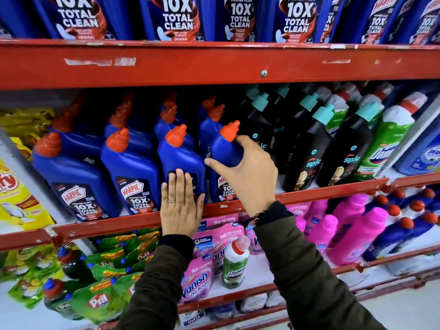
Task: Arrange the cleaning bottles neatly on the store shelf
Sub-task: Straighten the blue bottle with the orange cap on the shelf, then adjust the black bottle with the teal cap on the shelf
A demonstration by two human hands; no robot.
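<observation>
- My right hand, fingers curled, grips the blue bottle, hiding half its label.
- Left of it, my left hand, fingers flat, covers a neighbouring bottle's label.

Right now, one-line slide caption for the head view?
Left hand flat against one blue bottle while right hand grips its neighbour on the red shelf.

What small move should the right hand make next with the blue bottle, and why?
Probably turn the blue bottle upright and label-forward: the right hand grips it tilted, while the left hand lies flat on its straight neighbour.
</observation>
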